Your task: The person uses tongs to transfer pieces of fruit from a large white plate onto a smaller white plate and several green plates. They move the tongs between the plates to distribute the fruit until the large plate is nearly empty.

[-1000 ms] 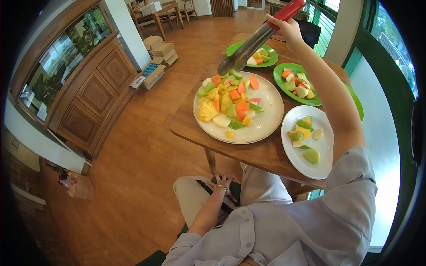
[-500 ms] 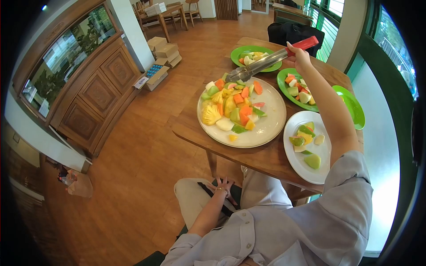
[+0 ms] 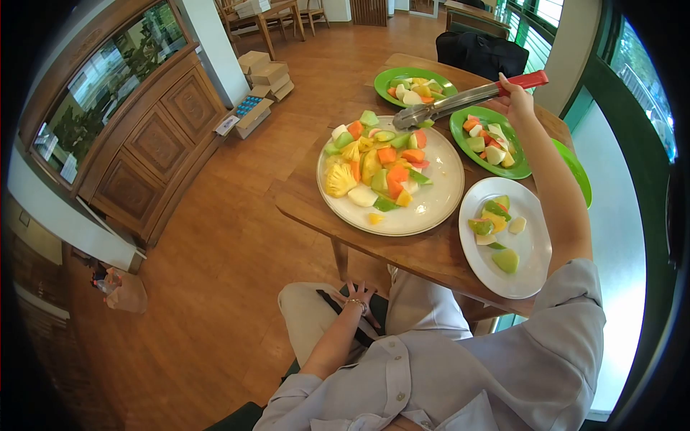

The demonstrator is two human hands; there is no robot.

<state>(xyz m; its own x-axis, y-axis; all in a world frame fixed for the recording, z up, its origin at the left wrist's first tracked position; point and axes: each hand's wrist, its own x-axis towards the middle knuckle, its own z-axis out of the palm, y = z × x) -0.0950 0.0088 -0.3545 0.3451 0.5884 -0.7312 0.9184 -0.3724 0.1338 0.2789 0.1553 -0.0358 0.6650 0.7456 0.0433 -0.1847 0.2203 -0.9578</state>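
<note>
My right hand (image 3: 516, 99) is closed around the red handle of metal tongs (image 3: 456, 102). The tongs' tips hang over the back rim of a large cream plate (image 3: 438, 205), with a small green piece (image 3: 426, 123) showing right beside them. Cut fruit (image 3: 371, 164) in yellow, orange, green and white is heaped on that plate, pineapple among it. Below my right forearm lies a white oval plate (image 3: 523, 248) with a few fruit pieces. In my lap my left hand (image 3: 359, 296) lies with its fingers spread, holding nothing, near a black strap (image 3: 345, 316).
Green plates of mixed fruit stand at the table's back (image 3: 382, 93) and right (image 3: 460, 147); another green plate (image 3: 581, 172) is partly behind my arm. A black bag (image 3: 481, 54) sits beyond the wooden table (image 3: 309, 208). Cardboard boxes (image 3: 269, 75) stand on the floor.
My right hand has moved the tongs toward me and to the right, off the fruit heap to the plate's back rim. My left hand stays in my lap.
</note>
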